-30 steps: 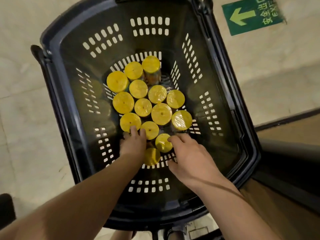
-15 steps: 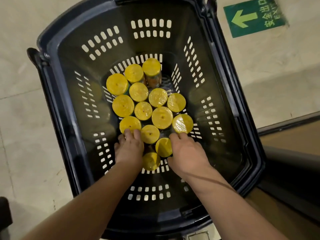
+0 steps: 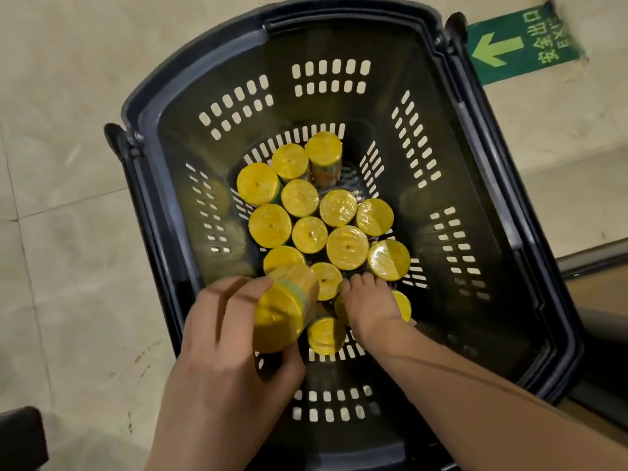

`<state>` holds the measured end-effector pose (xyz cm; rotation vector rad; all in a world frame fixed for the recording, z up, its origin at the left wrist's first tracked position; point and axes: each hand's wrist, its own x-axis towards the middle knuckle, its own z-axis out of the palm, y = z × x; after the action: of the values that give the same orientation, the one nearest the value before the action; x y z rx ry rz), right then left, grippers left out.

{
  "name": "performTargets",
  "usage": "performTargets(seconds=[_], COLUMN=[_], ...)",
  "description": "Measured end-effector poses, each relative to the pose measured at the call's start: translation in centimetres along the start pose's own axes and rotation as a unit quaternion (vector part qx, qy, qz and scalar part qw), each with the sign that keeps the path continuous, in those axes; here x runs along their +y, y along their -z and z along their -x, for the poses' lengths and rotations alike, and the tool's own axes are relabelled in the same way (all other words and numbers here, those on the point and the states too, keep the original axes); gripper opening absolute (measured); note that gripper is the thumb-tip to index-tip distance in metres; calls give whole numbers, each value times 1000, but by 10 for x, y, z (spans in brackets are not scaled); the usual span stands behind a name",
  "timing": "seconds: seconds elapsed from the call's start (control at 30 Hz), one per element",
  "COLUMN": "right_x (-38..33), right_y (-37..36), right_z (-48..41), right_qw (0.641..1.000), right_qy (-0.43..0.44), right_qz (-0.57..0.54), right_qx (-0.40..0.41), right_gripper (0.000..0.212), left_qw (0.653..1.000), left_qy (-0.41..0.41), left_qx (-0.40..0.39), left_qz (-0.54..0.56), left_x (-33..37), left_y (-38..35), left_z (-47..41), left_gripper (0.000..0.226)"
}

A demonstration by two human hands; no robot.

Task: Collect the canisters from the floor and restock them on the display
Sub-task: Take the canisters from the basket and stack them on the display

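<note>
left hand wrapped round a tilted yellow-lidded, shrink-wrapped canister | right hand down among upright ones, grip hidden, can't tell | dark slotted plastic basket

One head-worn wide-angle view looks steeply down from close above into a black slotted shopping basket standing on the tiled floor.

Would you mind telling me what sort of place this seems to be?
Most likely a shop or supermarket. A dark plastic shopping basket holds many identical yellow-lidded canisters, the floor is pale tile, and a green exit sign with an arrow is stuck on it.
</note>
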<state>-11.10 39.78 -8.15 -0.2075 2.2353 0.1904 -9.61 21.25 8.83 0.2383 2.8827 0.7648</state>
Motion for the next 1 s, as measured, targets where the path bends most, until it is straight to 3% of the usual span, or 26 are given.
performTargets(seconds=[0.17, 0.37, 0.57, 0.77, 0.9, 1.0], right_x=[4, 23, 56, 88, 105, 113], right_y=[-6, 31, 88, 188, 256, 311], right_z=[-4, 40, 122, 236, 320, 401], right_qw=[1000, 985, 955, 889, 844, 788], right_qy=[1, -17, -15, 20, 36, 54], right_qz=[-22, -172, -282, -420, -478, -523], right_qx=[4, 12, 87, 179, 241, 319], right_gripper=[63, 67, 66, 82, 74, 73], left_qw=[997, 989, 989, 983, 976, 970], left_qy=[-28, 69, 21, -18, -46, -65], left_qx=[53, 15, 30, 42, 32, 40], left_qz=[53, 130, 142, 177, 210, 232], left_x=[-7, 0, 41, 102, 140, 174], left_y=[7, 33, 89, 192, 266, 331], left_z=[-9, -18, -30, -31, -29, -20], left_gripper=[57, 71, 71, 66, 65, 66])
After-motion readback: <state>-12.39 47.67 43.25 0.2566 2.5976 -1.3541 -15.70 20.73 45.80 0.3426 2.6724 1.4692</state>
